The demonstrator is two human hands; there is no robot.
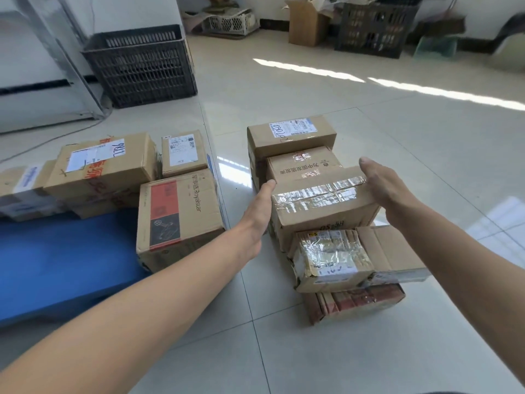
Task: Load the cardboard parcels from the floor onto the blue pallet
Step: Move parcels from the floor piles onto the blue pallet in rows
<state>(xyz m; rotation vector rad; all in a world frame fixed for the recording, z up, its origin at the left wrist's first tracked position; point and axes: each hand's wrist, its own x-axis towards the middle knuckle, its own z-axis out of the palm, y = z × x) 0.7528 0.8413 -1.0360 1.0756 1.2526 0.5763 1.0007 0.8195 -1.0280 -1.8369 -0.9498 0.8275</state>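
A pile of cardboard parcels stands on the tiled floor at centre right. A taped parcel [321, 203] lies in its middle. My left hand [257, 211] is flat against that parcel's left side, and my right hand [383, 183] lies with straight fingers on its right top edge. Behind it sit a brown parcel with printed characters [304, 163] and a labelled parcel [289, 133]. In front lie a small foil-taped parcel [329, 257], a flat box [395, 254] and a red-brown box [355, 301]. The blue pallet [62, 260] at the left carries several parcels, among them a Royalstar box [179, 217].
A dark plastic crate [142, 64] stands at the back left beside a white appliance. Far across the floor are an open carton [306, 22], another dark crate [375, 27] and a white basket [230, 22]. A cable runs along the floor at the left.
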